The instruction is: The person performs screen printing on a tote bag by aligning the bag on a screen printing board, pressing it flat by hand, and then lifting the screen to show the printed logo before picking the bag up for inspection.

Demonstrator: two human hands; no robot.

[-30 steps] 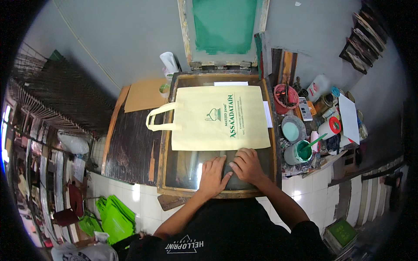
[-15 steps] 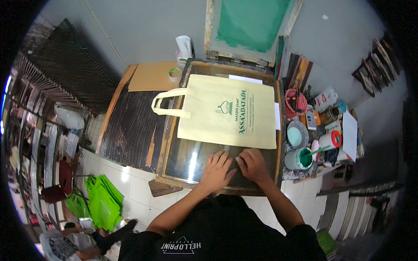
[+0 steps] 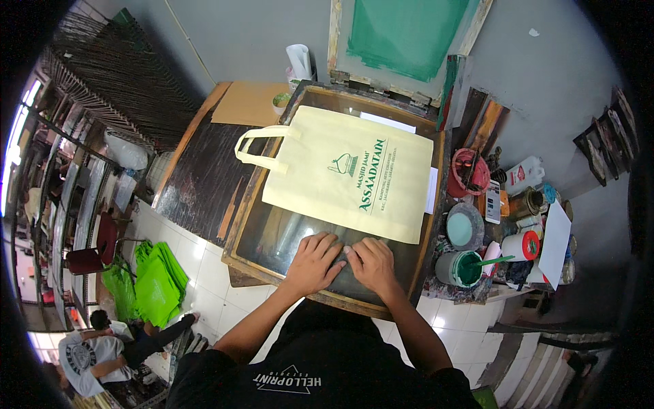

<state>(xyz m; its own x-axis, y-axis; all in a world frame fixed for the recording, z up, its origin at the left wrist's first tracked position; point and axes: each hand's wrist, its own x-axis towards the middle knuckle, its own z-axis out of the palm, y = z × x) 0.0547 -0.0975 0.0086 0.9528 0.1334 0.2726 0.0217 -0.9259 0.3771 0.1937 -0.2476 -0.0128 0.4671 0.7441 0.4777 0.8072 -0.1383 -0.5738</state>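
A pale yellow cloth tote bag with a green printed emblem and lettering lies flat on a glass-topped, wood-framed printing table. Its handles point left and hang past the frame. At the near edge of the glass rests my left hand, empty, its fingers loosely bent and thumb out to the side. Close beside it, my right hand also lies on the glass holding nothing, fingers slightly curled. Both sets of fingertips are just short of the bag's near edge.
Behind the table a screen frame with green mesh stands raised. On the right are an ink tub, a red basket and several jars. Brown card lies at left. A seated person and green bags are lower left.
My view has shifted and tilted, so the table and bag appear turned slightly clockwise. Both hands stay on the glass near the bag, the right with its fingers a little more extended.
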